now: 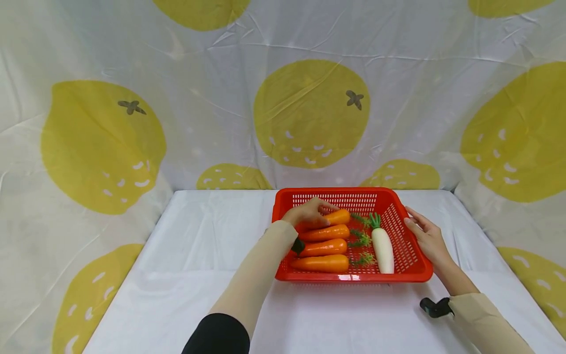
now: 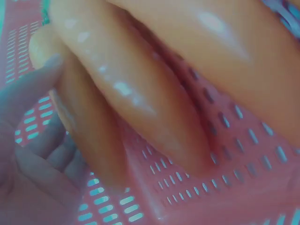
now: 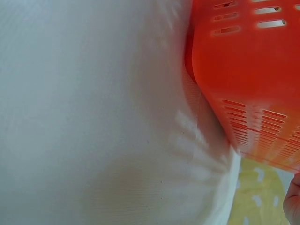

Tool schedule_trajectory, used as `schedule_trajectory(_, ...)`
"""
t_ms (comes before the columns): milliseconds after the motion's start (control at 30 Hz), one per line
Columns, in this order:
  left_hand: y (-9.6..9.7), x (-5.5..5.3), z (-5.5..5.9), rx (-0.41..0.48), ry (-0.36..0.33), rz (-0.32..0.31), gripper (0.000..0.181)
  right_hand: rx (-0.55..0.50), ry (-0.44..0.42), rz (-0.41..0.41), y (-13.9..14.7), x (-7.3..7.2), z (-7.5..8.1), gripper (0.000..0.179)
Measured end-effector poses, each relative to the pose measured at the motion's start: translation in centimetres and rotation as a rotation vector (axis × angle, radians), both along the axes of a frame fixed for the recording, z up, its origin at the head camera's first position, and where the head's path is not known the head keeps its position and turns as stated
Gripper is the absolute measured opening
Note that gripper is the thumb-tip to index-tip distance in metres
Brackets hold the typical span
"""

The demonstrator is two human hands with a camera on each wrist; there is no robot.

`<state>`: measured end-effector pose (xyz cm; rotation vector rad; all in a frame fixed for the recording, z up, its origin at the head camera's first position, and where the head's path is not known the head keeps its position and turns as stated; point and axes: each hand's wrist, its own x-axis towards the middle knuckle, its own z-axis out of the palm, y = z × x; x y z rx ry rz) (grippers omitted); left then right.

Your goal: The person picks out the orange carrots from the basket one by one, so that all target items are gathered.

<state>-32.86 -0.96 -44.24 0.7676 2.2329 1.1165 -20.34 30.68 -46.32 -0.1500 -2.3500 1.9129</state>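
A red plastic basket (image 1: 353, 278) with slotted walls stands on the white cloth. Several orange carrots (image 1: 325, 264) with green tops lie side by side in its left part, and a white radish (image 1: 382, 250) with a short green top lies along the right. My left hand (image 1: 309, 214) reaches over the left wall and grips the rearmost carrot (image 1: 339, 217); the left wrist view has the thumb on this carrot (image 2: 89, 122) and the fingers curled on its far side. With thumb and fingers, my right hand (image 1: 426, 236) holds the basket's right rim.
White cloth (image 1: 185, 236) covers the table, whose back edge runs just behind the basket. A backdrop (image 1: 212, 108) printed with yellow lemons rises behind and at both sides. Black wrist devices sit on both forearms, the right one (image 1: 435, 307) standing out near the basket's front corner.
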Motion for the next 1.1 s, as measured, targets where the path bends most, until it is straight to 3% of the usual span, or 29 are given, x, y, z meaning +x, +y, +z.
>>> schedule_trajectory(167,0.0,-0.4,1.1,0.004,0.043,-0.04,0.05,0.013,-0.017,-0.003,0.0,0.0,0.1,0.063)
schedule_trajectory(400,0.0,0.0,3.4,0.026,-0.005,-0.098,0.053,0.029,-0.035,0.0,0.3,0.0,0.0,0.064)
schedule_trajectory(533,-0.4,0.2,4.5,0.023,0.01,-0.148,0.053,0.017,-0.036,0.002,0.3,-0.1,0.0,0.064)
schedule_trajectory(767,-2.4,0.9,6.2,0.051,0.096,-0.228,0.051,0.045,-0.033,-0.003,-0.1,0.0,-0.1,0.064)
schedule_trajectory(900,-3.8,1.4,7.3,0.079,0.111,-0.243,0.051,0.08,-0.032,-0.006,-0.1,0.0,-0.1,0.064)
schedule_trajectory(1100,-6.2,1.9,8.3,0.071,0.175,-0.266,0.05,0.037,-0.039,-0.009,0.1,-0.2,-0.1,0.063)
